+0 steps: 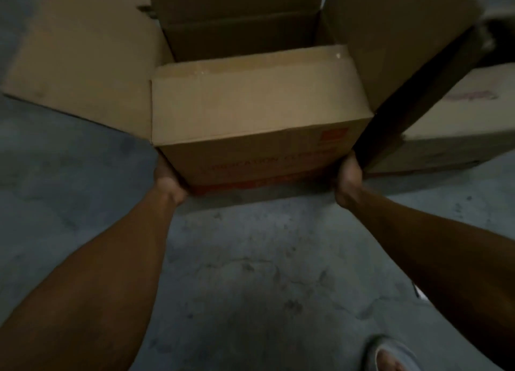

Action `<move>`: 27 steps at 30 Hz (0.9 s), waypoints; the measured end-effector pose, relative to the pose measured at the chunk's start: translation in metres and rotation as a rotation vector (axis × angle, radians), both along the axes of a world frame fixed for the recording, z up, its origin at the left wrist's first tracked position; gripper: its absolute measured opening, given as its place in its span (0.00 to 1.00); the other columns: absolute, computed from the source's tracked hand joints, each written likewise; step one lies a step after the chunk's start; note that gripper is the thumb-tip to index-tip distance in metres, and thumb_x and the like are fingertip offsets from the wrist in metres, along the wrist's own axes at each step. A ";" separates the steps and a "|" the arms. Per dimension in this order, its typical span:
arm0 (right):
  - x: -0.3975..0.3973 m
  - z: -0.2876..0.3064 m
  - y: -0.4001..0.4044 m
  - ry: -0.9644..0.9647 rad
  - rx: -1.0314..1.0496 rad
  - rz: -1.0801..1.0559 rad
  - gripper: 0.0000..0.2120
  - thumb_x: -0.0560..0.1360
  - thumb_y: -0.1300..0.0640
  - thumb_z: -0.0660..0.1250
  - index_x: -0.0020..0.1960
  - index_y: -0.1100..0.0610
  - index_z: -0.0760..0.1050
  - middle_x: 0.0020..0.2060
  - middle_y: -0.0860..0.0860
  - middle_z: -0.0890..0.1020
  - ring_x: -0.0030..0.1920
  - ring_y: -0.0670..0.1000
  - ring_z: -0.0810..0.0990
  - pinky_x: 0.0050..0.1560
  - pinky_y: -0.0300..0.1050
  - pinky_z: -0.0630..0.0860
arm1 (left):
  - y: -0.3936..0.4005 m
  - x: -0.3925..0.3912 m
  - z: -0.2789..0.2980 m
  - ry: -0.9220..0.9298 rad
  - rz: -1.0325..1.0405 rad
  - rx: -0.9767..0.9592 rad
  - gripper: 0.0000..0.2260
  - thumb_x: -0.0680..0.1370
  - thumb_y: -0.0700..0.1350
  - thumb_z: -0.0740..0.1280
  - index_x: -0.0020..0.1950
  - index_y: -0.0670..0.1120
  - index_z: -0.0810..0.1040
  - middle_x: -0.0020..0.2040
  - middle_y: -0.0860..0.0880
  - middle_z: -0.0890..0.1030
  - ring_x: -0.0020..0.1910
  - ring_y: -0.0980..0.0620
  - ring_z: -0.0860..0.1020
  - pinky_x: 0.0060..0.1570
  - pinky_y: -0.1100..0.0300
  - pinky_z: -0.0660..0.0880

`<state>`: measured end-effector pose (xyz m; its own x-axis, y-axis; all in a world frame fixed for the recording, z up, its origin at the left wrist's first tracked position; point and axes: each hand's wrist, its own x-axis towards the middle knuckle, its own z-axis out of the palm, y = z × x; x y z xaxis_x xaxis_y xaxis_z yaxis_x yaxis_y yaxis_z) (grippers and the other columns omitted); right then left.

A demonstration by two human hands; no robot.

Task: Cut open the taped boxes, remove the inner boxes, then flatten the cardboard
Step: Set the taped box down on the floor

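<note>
Removal step: left hand (167,175) and right hand (348,175) clamp lower corners of inner box (259,111), held before opened outer box (242,33), over concrete floor (250,273). Next, likely: set aside.

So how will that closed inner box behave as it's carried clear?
The inner box looks stiff: its edges stay square under both hands. The left hand and right hand grip low at its corners, hinting at some weight. Smooth cardboard may slip; fingers are hidden.
</note>
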<state>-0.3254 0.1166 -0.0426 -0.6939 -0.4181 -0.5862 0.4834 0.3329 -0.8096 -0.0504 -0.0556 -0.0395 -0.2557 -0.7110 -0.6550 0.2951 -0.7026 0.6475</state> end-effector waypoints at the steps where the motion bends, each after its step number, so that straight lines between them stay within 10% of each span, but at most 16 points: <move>1: -0.002 0.003 0.001 0.003 -0.042 0.021 0.22 0.83 0.41 0.51 0.68 0.50 0.73 0.65 0.50 0.77 0.63 0.54 0.76 0.67 0.55 0.72 | -0.001 0.002 0.003 -0.014 -0.038 -0.032 0.25 0.81 0.63 0.54 0.66 0.50 0.79 0.63 0.45 0.81 0.61 0.44 0.79 0.58 0.46 0.76; 5: -0.006 0.047 -0.014 0.093 -0.044 0.115 0.24 0.81 0.38 0.53 0.67 0.51 0.76 0.63 0.51 0.79 0.62 0.54 0.77 0.67 0.57 0.73 | -0.011 0.000 0.059 -0.115 -0.045 -0.155 0.26 0.80 0.64 0.54 0.65 0.51 0.81 0.60 0.46 0.83 0.57 0.43 0.82 0.56 0.42 0.78; 11: -0.017 0.087 -0.055 0.249 -0.194 0.099 0.40 0.66 0.25 0.51 0.66 0.48 0.77 0.57 0.48 0.83 0.59 0.53 0.80 0.66 0.58 0.73 | -0.008 -0.002 0.119 -0.367 0.186 -0.410 0.20 0.83 0.57 0.52 0.49 0.48 0.80 0.39 0.55 0.82 0.40 0.57 0.79 0.32 0.65 0.72; 14: -0.006 0.124 -0.065 0.277 -0.252 0.123 0.36 0.68 0.26 0.51 0.64 0.45 0.77 0.59 0.48 0.81 0.59 0.52 0.79 0.65 0.58 0.73 | -0.020 0.010 0.131 -0.320 0.336 -0.456 0.24 0.82 0.60 0.53 0.62 0.46 0.81 0.53 0.51 0.83 0.44 0.54 0.79 0.34 0.64 0.72; 18: 0.006 0.144 -0.066 0.374 -0.357 0.169 0.25 0.73 0.29 0.52 0.63 0.36 0.75 0.63 0.46 0.78 0.64 0.49 0.77 0.66 0.58 0.73 | -0.020 0.019 0.138 -0.305 0.367 -0.527 0.17 0.79 0.56 0.57 0.47 0.49 0.83 0.42 0.53 0.82 0.34 0.58 0.78 0.36 0.65 0.74; 21: 0.016 0.132 -0.057 0.343 -0.381 0.232 0.18 0.78 0.33 0.48 0.56 0.31 0.76 0.61 0.45 0.81 0.63 0.48 0.78 0.66 0.57 0.73 | -0.008 0.017 0.124 -0.348 0.256 -0.525 0.17 0.74 0.50 0.61 0.58 0.48 0.81 0.53 0.49 0.84 0.52 0.49 0.81 0.57 0.52 0.77; 27: 0.027 0.079 -0.039 0.064 -0.047 0.170 0.34 0.81 0.34 0.45 0.73 0.55 0.70 0.65 0.53 0.77 0.65 0.59 0.76 0.69 0.54 0.70 | 0.019 0.016 0.088 -0.496 0.167 -0.465 0.22 0.77 0.40 0.61 0.72 0.46 0.70 0.62 0.47 0.77 0.59 0.47 0.75 0.58 0.56 0.71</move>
